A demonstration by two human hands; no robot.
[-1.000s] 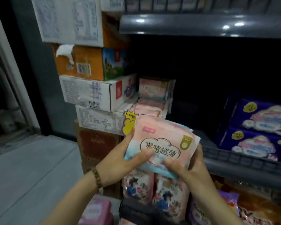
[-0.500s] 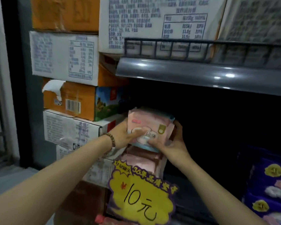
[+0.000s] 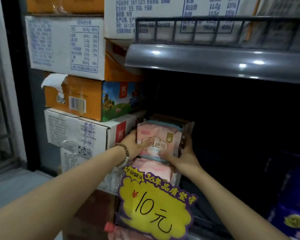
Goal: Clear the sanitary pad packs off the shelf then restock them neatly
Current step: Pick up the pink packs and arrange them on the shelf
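1. Two hands clasp one pink pad pack (image 3: 157, 134) upright at the left end of a dark shelf bay.
2. The left hand (image 3: 133, 144), a bead bracelet (image 3: 124, 153) at its wrist, lays its thumb across the pack's front. The right hand (image 3: 183, 157) pinches the lower right corner, fingers curled round the edge.
3. Directly beneath the grip lie more pink packs (image 3: 154, 168); whether the held pack touches them cannot be told.
4. Stacked cartons (image 3: 76, 132) stand left of the grip, a yellow price sign (image 3: 154, 205) hangs below it, and a grey shelf edge (image 3: 215, 61) runs above.
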